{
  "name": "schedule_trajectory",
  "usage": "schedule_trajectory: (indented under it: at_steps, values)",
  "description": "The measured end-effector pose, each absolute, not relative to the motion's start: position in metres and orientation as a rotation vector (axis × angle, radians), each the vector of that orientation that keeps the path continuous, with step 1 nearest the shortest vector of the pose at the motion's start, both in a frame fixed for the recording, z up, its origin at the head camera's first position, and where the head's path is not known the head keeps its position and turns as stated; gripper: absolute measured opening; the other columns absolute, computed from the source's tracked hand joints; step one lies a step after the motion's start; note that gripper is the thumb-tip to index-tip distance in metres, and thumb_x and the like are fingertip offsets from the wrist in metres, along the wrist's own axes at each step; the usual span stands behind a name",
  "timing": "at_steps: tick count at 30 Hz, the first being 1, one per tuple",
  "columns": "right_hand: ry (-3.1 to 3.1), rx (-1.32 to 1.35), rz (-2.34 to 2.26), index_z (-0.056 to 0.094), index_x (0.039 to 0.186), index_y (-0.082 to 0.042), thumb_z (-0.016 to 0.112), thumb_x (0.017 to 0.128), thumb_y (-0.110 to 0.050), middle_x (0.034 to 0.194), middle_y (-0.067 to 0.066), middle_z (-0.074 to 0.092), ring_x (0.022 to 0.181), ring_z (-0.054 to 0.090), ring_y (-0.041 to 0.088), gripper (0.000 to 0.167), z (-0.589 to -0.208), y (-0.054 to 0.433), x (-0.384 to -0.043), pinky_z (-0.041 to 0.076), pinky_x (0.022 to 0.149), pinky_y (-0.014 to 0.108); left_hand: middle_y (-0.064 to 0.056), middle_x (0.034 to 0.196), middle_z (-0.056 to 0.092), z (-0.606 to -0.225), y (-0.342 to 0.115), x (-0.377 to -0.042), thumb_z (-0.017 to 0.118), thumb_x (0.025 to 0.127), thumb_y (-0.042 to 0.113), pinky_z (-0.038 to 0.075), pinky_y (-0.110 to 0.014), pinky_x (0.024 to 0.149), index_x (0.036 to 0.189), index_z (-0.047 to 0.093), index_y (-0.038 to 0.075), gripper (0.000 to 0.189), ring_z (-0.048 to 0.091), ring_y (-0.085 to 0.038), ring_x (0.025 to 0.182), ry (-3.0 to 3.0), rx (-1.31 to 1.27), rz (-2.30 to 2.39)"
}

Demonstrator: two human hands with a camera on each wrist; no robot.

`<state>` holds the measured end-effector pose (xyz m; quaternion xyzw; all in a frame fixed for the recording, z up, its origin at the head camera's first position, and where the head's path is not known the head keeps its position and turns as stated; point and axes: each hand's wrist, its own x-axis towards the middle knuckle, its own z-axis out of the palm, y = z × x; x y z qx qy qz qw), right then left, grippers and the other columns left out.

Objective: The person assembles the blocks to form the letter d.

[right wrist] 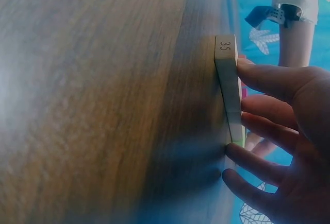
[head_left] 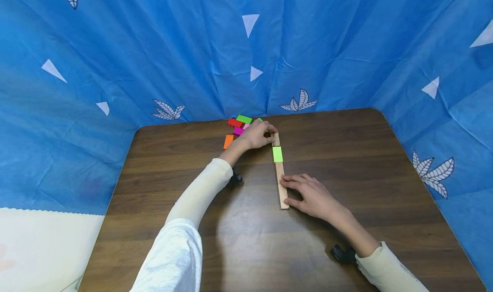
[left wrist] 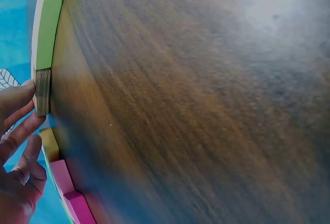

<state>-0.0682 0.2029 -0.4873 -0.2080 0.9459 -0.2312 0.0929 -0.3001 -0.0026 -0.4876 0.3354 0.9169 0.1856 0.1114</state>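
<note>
A straight row of blocks runs along the wooden table (head_left: 254,240), with a light green block (head_left: 277,154) between plain wooden ones. At the far end, my left hand (head_left: 256,134) pinches a plain wooden block (left wrist: 43,92) with thumb and fingertips. My right hand (head_left: 312,196) rests its thumb and fingers along the near wooden block (head_left: 280,170), fingers spread and gently bent. The number 35 is printed on the end of that near block in the right wrist view.
Beside the left hand lie loose coloured blocks: orange (head_left: 228,141), red (head_left: 234,123), green (head_left: 244,119) and magenta (left wrist: 80,207) among them, partly hidden by the hand. A blue curtain (head_left: 231,48) hangs along the table's far edge and right side.
</note>
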Motion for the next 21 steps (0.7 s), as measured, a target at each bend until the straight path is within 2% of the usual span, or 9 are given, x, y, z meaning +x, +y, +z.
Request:
schedule_trajectory:
  at_steps: [5,21]
  values:
    - [2.810,-0.619,-0.690,0.062,0.153,-0.016,0.081,0.097,-0.038,0.162,0.002,0.057,0.142,0.057,0.033,0.063,-0.4879,0.2038,-0.0680,0.047,0.113,0.064,-0.003,0.132,0.073,-0.4882,-0.0039,-0.2982,0.070,0.105,0.029,0.049,-0.041,0.113,0.139,0.073,0.016,0.036,0.064,-0.024,0.127,2.687,1.023,0.558]
    - [2.812,-0.651,-0.699,0.064,0.151,-0.015,0.081,0.097,-0.038,0.161,0.004,0.058,0.143,0.056,0.035,0.061,-0.4895,0.2035,-0.0699,0.046,0.115,0.064,-0.003,0.139,0.070,-0.4890,-0.0053,-0.2965,0.068,0.107,0.031,0.048,-0.040,0.115,0.142,0.071,0.017,0.038,0.062,-0.023,0.129,2.681,0.988,0.547]
